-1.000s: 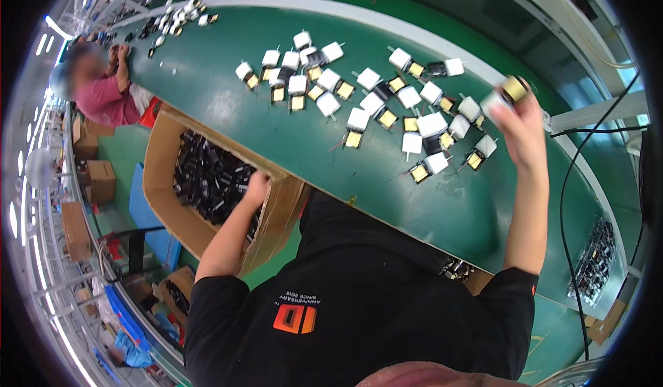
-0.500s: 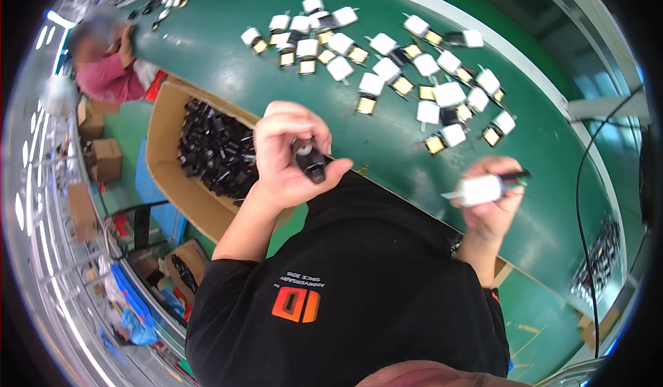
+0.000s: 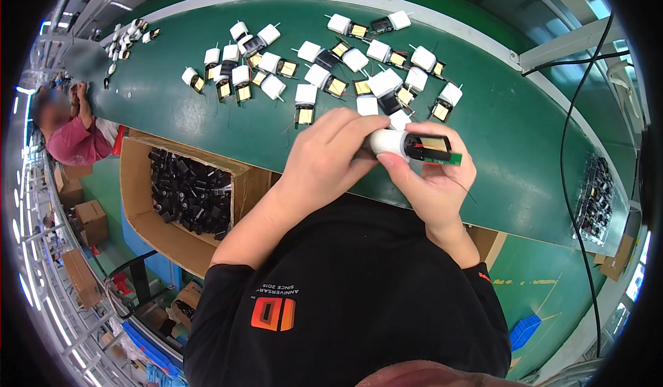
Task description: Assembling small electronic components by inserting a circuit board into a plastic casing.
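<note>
Held in my right hand (image 3: pixel 445 187) is a small electronic assembly (image 3: pixel 427 147): a rounded white housing joined to a black frame, with a pale yellow block, thin wires and a green circuit board. Its white end points toward my left hand (image 3: pixel 328 152), whose curled fingers meet that end. Whatever lies inside the left fingers is hidden. Both hands are over the near edge of the green table (image 3: pixel 262 135). Just beyond them lie several similar white-and-black assemblies (image 3: pixel 305 104), with yellow blocks and loose wires.
A cardboard box (image 3: pixel 141 207) of black plastic parts (image 3: pixel 190 197) stands at the left below the table edge. A clear tray of dark parts (image 3: pixel 595 200) sits far right, near a hanging black cable (image 3: pixel 568 152). Another person (image 3: pixel 79 138) works at the far left.
My hands have come together from apart, meeting at the white end of the assembly. The black plastic part seen in my left hand is now out of sight. The view has shifted.
</note>
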`<state>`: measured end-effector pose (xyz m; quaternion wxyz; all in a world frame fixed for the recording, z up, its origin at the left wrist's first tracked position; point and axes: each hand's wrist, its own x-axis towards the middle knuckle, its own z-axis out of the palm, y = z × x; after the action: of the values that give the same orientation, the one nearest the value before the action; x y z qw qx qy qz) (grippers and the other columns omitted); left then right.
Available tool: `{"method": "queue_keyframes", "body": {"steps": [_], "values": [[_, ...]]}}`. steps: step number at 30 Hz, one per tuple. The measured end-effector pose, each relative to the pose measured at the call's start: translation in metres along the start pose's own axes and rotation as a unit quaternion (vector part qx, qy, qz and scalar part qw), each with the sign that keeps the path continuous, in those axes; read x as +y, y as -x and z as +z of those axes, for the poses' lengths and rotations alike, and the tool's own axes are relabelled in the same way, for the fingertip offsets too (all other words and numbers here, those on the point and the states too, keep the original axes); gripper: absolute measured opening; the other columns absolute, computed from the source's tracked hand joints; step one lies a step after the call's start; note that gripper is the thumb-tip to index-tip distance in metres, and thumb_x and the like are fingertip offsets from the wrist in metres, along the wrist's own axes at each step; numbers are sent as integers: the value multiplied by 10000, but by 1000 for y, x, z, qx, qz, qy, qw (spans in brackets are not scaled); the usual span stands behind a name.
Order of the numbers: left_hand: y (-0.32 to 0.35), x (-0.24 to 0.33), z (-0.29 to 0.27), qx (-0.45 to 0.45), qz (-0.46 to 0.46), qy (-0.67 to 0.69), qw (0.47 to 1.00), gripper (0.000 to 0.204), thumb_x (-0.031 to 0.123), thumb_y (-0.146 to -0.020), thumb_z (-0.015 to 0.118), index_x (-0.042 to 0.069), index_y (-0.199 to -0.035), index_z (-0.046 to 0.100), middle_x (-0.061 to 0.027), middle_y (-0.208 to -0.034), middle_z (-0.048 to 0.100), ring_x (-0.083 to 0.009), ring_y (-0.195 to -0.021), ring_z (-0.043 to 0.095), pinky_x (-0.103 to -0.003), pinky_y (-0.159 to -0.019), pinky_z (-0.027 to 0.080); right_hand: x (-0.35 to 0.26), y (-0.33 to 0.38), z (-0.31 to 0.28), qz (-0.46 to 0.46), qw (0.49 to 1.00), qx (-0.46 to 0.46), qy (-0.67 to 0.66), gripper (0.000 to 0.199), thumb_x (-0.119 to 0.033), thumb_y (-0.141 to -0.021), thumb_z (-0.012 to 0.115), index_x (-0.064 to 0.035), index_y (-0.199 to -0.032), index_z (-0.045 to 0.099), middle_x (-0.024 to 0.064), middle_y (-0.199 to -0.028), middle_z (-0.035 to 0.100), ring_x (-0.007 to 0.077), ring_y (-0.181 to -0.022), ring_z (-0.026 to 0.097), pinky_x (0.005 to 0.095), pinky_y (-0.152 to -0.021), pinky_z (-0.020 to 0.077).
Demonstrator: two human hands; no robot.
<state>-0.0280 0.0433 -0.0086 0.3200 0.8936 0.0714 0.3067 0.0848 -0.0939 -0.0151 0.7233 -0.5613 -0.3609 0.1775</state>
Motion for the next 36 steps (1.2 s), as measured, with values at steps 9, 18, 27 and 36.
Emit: {"method": "queue_keyframes", "body": {"steps": [9,18,27,36], "values": [[-1,-3,9,-114,-27,63,991,683,-43,-739,691,50,-1371,450,-137,-1005,547,-309,-897,567,-375,-762,476,4,-6,-17,-57,988,-37,136,366,20,-675,840,-15,-992,660,70,-862,659,124,-750,641,235,-674,499],[-3,-9,1,-158,-83,79,981,713,37,-776,710,45,-1418,401,-145,-1039,589,-292,-869,611,-359,-784,503,9,-12,-36,70,972,-5,-226,391,-35,-753,779,-37,-1127,667,108,-1190,567,147,-969,584,283,-840,484],[-2,-4,14,-72,-53,260,961,628,5,-731,770,35,-1300,506,-132,-1182,603,-234,-1022,632,-312,-778,530,41,-1,-47,178,927,-62,-325,277,36,-858,638,16,-1130,589,126,-1170,562,215,-971,637,313,-728,589],[-20,17,24,-31,122,177,976,568,139,-648,859,18,-1165,659,-125,-1104,685,-299,-1028,644,-387,-871,514,76,24,-43,147,821,-161,-528,365,-96,-862,651,-32,-1210,560,131,-1164,608,222,-1070,622,392,-944,520]]}}
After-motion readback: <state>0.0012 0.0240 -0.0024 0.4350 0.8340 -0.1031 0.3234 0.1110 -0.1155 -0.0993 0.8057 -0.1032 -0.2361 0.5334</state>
